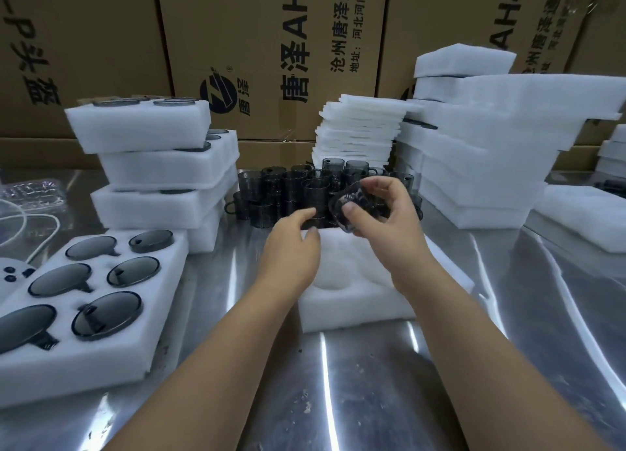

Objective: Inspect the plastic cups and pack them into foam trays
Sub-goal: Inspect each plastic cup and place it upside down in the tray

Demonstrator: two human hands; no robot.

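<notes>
Plastic cup (362, 200) gripped by right hand (396, 220) fingers, left hand (293, 247) loose, empty: rotate it fully before seating in foam tray (338, 311).

The back of the scene is being filled by large brown cardboard boxes (257, 27), printed with black lettering and a round black logo (216, 90). Everything in front is being carried by a shiny brushed-steel table top (372, 383), in which white streaks of light are being reflected. At the far left, a crumpled clear plastic bag (32, 193) is being left lying on the steel. Just in front of it, a thin white cable (58, 227) is being led in a curve toward a rounded white device (13, 276), on which 3 dark spots are being shown. The device is being cut off by the frame edge.
</notes>
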